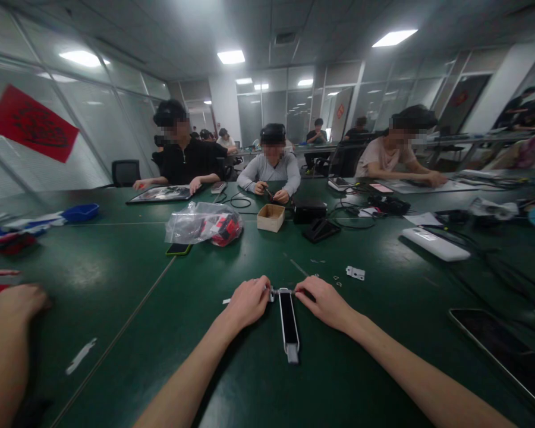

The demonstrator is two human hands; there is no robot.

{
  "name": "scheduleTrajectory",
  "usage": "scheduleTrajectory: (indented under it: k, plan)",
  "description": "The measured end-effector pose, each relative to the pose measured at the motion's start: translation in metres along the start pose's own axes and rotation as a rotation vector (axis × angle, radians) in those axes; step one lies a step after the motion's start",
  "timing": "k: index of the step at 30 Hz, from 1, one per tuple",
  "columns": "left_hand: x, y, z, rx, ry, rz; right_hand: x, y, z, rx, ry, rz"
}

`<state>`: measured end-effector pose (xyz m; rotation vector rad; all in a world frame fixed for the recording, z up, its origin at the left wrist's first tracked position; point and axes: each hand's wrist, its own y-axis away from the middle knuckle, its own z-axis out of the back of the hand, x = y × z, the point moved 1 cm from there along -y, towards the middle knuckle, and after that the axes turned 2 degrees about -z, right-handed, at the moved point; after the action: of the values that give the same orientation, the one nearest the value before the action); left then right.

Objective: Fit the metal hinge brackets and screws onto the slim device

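A long narrow device, black with a silver frame, lies on the green table pointing away from me. My left hand is closed at its far left corner, fingers pinched on a small metal piece there. My right hand is closed at the far right corner, fingertips pressed on the device's top end. A small white bracket and tiny metal bits lie just beyond my right hand.
A plastic bag with a red item, a phone, a cardboard box, black gear and cables lie further out. A white bar and a tablet are on the right. Another person's arm rests at left; three people sit opposite.
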<state>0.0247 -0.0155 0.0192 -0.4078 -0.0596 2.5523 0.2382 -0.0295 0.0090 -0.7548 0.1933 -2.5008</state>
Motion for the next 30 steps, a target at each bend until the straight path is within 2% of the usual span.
scheduleTrajectory:
  k: [8, 13, 15, 18, 20, 22, 26, 30]
  plan:
    - [-0.006, 0.001, 0.005, 0.034, -0.115, -0.025, 0.001, 0.000, 0.001, 0.015, 0.020, 0.020]
    - [-0.006, 0.001, 0.008, 0.017, -0.087, -0.024, -0.004, 0.000, 0.021, -0.031, 0.125, 0.030]
    - [-0.006, 0.001, 0.010, 0.003, -0.064, -0.016, -0.018, 0.002, 0.036, -0.102, 0.195, -0.042]
    - [-0.006, 0.001, 0.009, -0.020, -0.043, -0.017, -0.051, 0.008, 0.061, -0.187, 0.329, -0.303]
    - [-0.005, 0.000, 0.007, -0.027, -0.031, -0.028, -0.075, 0.015, 0.073, -0.184, 0.418, -0.480]
    - [-0.005, 0.000, 0.003, -0.031, -0.020, -0.044, -0.095, 0.021, 0.078, -0.120, 0.446, -0.578]
    - [-0.005, -0.001, -0.001, -0.037, -0.001, -0.047, -0.110, 0.025, 0.076, 0.029, 0.394, -0.596]
    - [-0.005, -0.001, -0.001, -0.015, 0.004, -0.025, -0.103, 0.020, 0.075, 0.013, 0.350, -0.587]
